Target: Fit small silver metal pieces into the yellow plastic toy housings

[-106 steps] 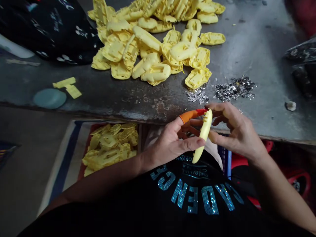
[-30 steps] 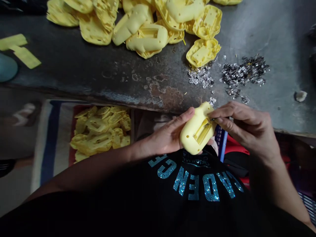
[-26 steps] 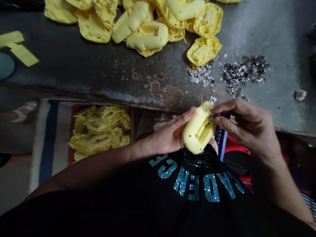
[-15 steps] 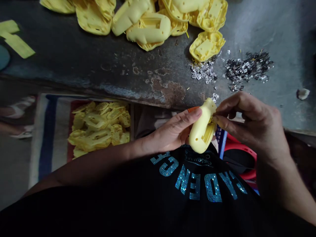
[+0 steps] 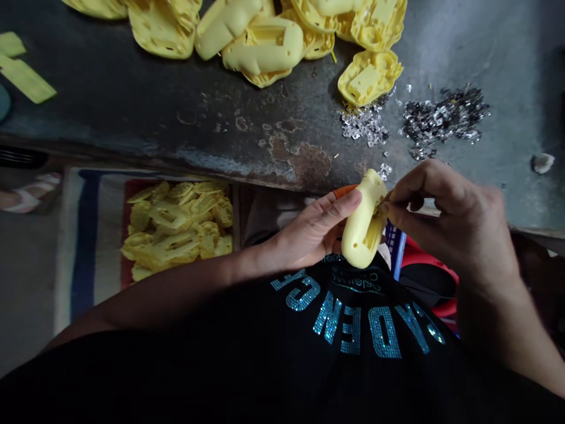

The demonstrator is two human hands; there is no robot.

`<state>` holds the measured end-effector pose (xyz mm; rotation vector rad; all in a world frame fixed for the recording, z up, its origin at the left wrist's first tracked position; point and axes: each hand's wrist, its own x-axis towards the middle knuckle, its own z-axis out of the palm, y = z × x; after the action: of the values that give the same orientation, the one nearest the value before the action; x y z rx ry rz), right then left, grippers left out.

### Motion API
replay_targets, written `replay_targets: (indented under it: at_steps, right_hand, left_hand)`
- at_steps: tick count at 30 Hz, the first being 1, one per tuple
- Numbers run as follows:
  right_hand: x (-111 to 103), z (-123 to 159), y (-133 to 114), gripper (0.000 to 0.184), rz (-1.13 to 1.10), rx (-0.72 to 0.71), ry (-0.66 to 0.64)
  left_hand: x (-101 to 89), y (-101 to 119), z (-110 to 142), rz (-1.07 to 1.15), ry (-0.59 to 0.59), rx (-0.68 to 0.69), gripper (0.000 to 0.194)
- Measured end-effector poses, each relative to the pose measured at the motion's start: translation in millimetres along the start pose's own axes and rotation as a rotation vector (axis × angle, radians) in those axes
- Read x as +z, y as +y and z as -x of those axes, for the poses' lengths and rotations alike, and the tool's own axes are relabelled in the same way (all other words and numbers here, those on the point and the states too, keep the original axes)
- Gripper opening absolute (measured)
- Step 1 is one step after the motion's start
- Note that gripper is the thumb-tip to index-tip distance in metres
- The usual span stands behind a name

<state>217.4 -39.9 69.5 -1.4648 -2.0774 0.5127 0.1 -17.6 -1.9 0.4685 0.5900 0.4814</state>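
My left hand point(image 5: 315, 227) is closed round a yellow plastic shell point(image 5: 362, 229), with the thumb on its outer face. The shell is held upright and slightly tilted, above my lap at the table's front edge; a long slot opens along its right side. An orange band or piece point(image 5: 345, 191) shows by my left fingers. My right hand point(image 5: 445, 215) pinches thumb and forefinger together at the shell's right edge, by the upper end of the slot. Whatever lies between those fingertips is too small to make out.
Several yellow shells point(image 5: 265, 53) lie along the back of the dark table point(image 5: 176, 112). Small shiny metal pieces point(image 5: 441, 121) are heaped at the right, near a whitish lump point(image 5: 542, 163). A red box point(image 5: 128, 235) of yellow parts stands lower left. Someone's foot point(image 5: 26, 197) shows farther left.
The shell has turned and risen slightly in my left hand. My right fingertips stay at its edge. The view has shifted a little, and one of the other person's feet is now hidden.
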Motion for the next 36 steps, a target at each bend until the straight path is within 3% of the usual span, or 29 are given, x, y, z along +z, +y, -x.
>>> replay_targets:
  at_steps: [9,12,15,18,22,31,36]
  right_hand:
    - [5.1,-3.5,-4.4,0.018,0.087,-0.066,-0.014]
    - [6.5,6.1,-6.9,0.018,0.095,-0.009,0.038]
    - [8.3,17.9,-6.3,0.018,0.149,0.004,0.137]
    - [13.0,25.7,-0.6,0.02,0.228,-0.105,0.201]
    - [21.4,30.5,6.0,0.031,0.346,-0.252,0.194]
    - [28.2,43.6,8.1,0.041,0.432,-0.323,0.226]
    - [25.7,42.3,9.3,0.038,0.455,-0.361,0.254]
  left_hand:
    - [-9.3,-10.6,-4.7,-0.009,-0.037,0.017,0.066]
    - [-8.4,-6.9,-3.1,0.05,-0.028,-0.019,0.076]
    - [-9.1,-0.5,-1.9,0.12,-0.102,-0.106,0.086]
    - [-12.3,2.8,-2.8,0.155,-0.187,-0.152,0.089]
    - [-14.9,2.0,-4.3,0.171,-0.221,-0.16,0.089]
    - [-10.4,-1.3,-2.0,0.147,-0.236,-0.136,0.081]
    - [-6.0,-2.2,-0.4,0.123,-0.192,-0.099,0.073]
